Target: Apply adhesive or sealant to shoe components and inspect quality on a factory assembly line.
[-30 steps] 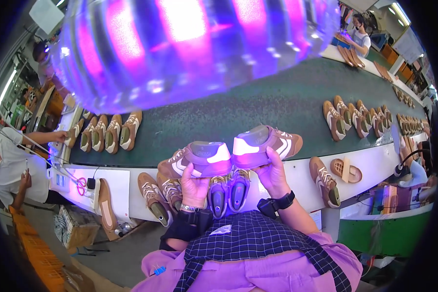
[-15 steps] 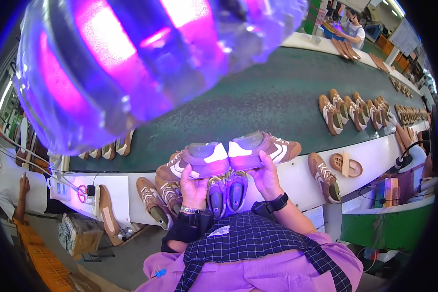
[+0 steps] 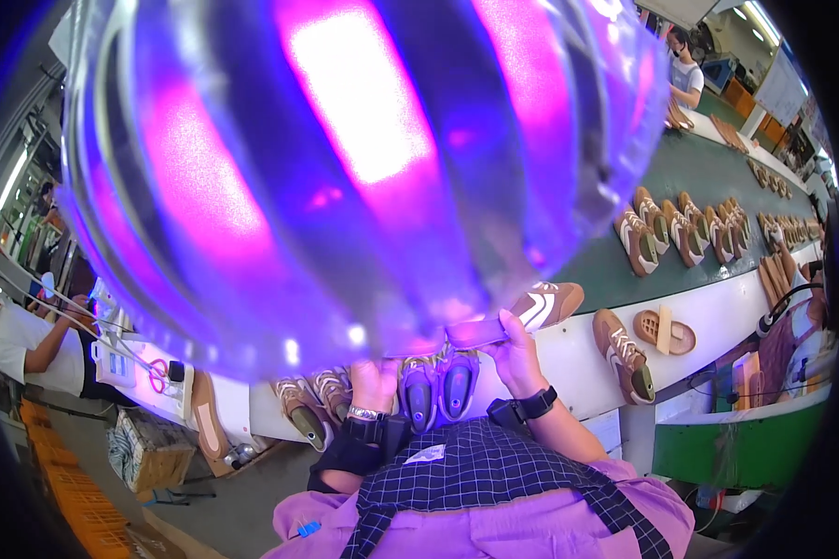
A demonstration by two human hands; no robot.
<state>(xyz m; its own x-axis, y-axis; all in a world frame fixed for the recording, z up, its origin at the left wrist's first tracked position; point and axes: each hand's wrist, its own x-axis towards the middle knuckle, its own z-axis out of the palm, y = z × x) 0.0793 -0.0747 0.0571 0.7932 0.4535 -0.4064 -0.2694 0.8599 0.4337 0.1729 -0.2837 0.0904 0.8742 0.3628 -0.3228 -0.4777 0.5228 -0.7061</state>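
1. Your right hand (image 3: 517, 361) has hold of a brown sneaker (image 3: 552, 303) with white stripes; the thumb lies up against its side and the fingers are closed around it.
2. The sneaker lies just beyond those fingers, away from your body and touching them, raised over the white tabletop (image 3: 569, 359). Its long axis runs mostly left to right: the toe points right and slightly away from you, the rear end left.
3. A ribbed, glowing purple cover (image 3: 345, 196) hides that rear end.
4. Your left hand (image 3: 373, 384) is the farther of the 2 from this sneaker, off to its left. The cover hides its fingertips, so you cannot tell how far open they are or what they hold.
5. Below and between your hands, 2 other sneakers (image 3: 458, 387) stand side by side, near your checked apron (image 3: 494, 470).
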